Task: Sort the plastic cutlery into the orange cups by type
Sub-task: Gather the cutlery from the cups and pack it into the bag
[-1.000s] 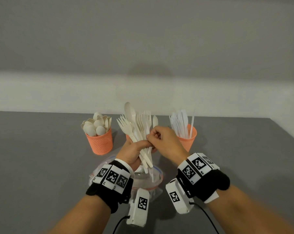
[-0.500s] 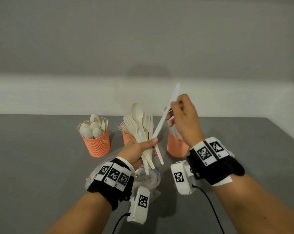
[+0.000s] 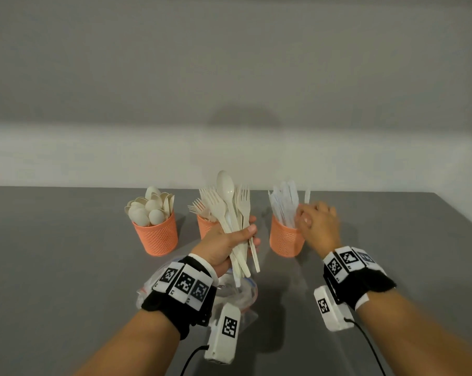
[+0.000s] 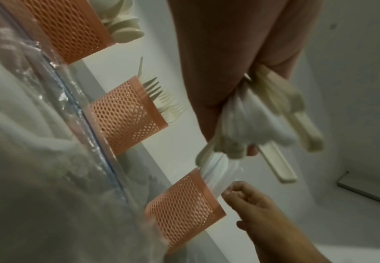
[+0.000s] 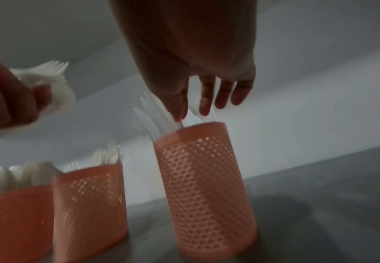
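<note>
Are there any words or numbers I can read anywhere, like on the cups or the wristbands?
None: no words or numbers show anywhere.
The orange cups are plain mesh with no label.
The wristbands and wrist cameras carry only black-and-white square code patterns, not letters.
Tiny marks beside those patterns are too small to read.

Head view is showing soft, even light, with a faint shadow falling on the wall (image 3: 243, 118). Both wrist views are looking dim, grainy, motion-blurred, and their wide-angle lenses are bending the edges.
</note>
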`<state>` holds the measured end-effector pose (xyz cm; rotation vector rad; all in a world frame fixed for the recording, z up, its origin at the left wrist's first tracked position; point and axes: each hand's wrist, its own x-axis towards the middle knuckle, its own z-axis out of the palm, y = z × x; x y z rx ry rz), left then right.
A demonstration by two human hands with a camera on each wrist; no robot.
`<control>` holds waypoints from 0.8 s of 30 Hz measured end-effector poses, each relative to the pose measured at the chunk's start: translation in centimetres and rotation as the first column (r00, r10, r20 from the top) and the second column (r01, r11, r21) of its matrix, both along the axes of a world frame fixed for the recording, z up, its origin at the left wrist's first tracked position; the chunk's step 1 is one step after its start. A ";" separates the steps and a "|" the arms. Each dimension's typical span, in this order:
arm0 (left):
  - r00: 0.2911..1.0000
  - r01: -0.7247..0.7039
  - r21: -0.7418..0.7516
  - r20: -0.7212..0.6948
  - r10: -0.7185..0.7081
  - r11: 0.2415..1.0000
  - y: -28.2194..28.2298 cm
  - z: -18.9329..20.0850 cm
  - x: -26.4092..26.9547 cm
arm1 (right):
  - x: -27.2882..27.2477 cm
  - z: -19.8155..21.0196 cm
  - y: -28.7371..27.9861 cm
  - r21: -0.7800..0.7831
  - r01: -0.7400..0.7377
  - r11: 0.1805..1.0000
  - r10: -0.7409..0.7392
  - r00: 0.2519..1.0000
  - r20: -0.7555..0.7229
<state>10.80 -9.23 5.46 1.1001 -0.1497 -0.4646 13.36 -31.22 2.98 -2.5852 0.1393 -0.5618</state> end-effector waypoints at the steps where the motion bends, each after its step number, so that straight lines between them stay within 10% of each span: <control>1: 1.000 -0.016 0.012 -0.001 0.016 1.000 -0.1 0.2 -0.1 | -0.1 0.0 0.2 -0.038 0.023 0.999 -0.024 0.999 -0.026; 6: 0.972 -0.220 0.028 -0.075 0.222 0.975 -0.1 0.5 0.5 | -2.4 4.6 3.9 0.127 -0.191 0.973 0.154 0.955 0.253; 11: 0.959 -0.278 -0.020 -0.059 0.277 0.960 -0.6 1.0 0.6 | -5.6 7.4 9.4 0.267 -0.589 0.763 0.646 0.709 -0.282; 19: 0.993 -0.107 0.171 -0.034 0.114 0.979 -0.3 1.1 -0.4 | -5.4 5.1 12.3 0.510 -0.458 0.728 0.642 0.716 -0.273; 24: 0.999 0.041 0.142 0.012 -0.043 0.989 1.5 1.1 -0.7 | -5.7 5.6 11.3 0.964 -0.104 0.244 0.793 0.593 -0.136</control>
